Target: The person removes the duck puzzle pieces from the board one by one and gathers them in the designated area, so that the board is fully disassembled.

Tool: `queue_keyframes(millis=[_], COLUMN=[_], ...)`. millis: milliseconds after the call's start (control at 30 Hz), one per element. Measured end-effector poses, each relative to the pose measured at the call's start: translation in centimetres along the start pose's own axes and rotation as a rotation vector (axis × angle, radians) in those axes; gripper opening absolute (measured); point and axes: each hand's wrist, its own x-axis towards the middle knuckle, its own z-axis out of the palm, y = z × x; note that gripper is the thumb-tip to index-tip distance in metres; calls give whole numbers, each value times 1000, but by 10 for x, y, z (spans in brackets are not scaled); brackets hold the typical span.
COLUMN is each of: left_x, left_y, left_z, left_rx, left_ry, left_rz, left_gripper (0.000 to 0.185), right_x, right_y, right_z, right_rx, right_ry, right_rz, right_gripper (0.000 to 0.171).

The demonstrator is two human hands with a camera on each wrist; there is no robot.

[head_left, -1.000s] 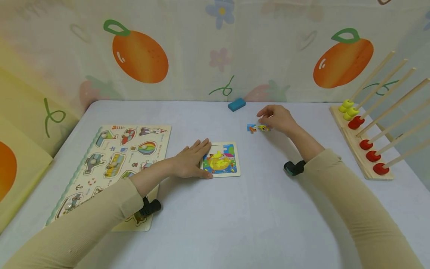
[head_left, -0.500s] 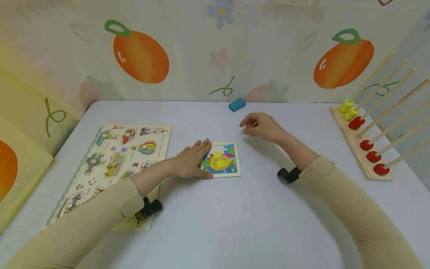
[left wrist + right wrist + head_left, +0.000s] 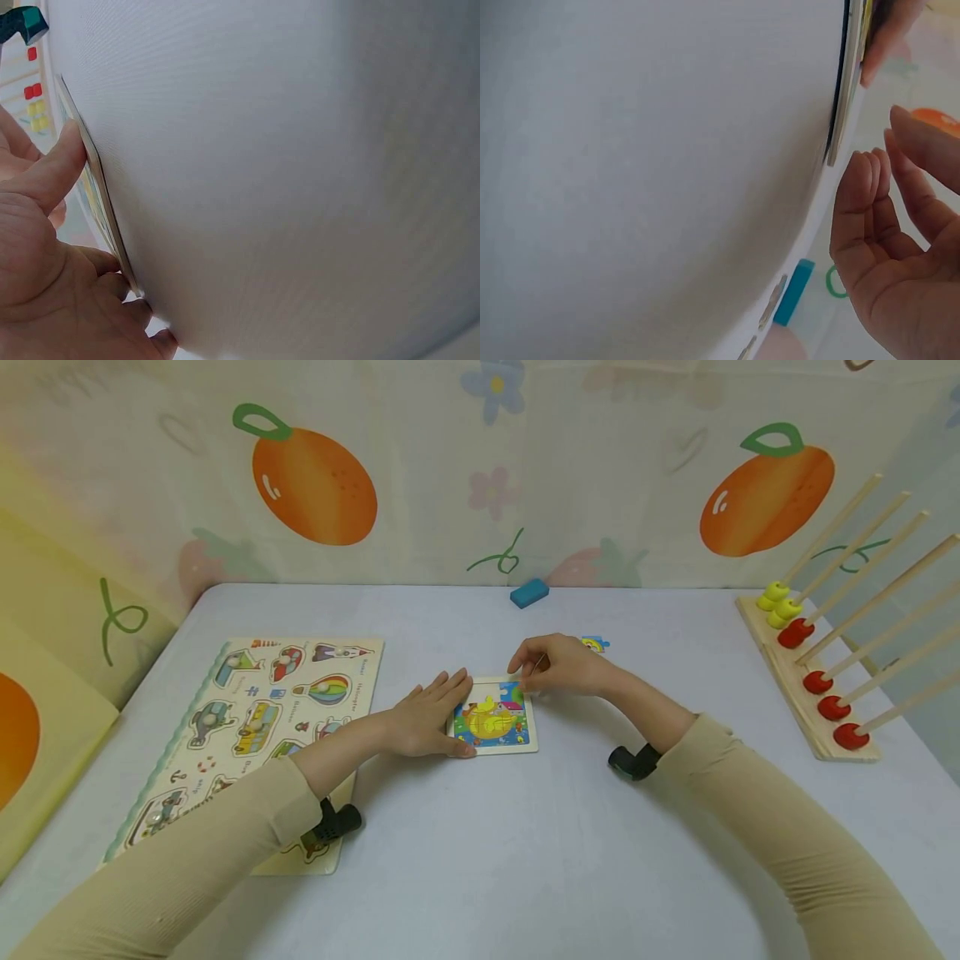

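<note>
A small square duck jigsaw puzzle (image 3: 491, 722) in a pale wooden frame lies on the table, mid-view from the head. My left hand (image 3: 424, 717) rests across its left side, fingers extended toward the far edge; from the left wrist, the thumb (image 3: 64, 161) lies at the frame's rim. Over the far right corner of the puzzle is my right hand (image 3: 564, 667), thumb and forefinger brought together in a pinch on a puzzle piece mostly hidden by the fingers. Another puzzle piece (image 3: 596, 644), blue and yellow, lies on the table behind that hand.
A large vehicle peg puzzle board (image 3: 300, 693) lies on the left, partly under the left forearm. Toward the back edge sits a blue block (image 3: 529, 593). On the right stands a wooden bead rack (image 3: 806, 681) with tall rods and red and yellow beads.
My right hand has moved left and nearer, from beside the loose pieces to the puzzle's far right corner, carrying a puzzle piece. The left hand has stayed in place.
</note>
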Motion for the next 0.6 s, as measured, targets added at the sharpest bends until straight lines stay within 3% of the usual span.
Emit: queue_keyframes(millis=[233, 600], left_x=[0, 2], left_y=[-1, -3], left_z=[0, 2], left_rx=[0, -1], left_ry=[-6, -6], left_rz=[-3, 3], left_gripper=[100, 98], right_x=[3, 3], right_y=[-1, -1], right_z=[8, 12], right_rx=[-8, -82], right_ry=[-56, -69], right_rz=[-21, -40], right_gripper=[27, 29])
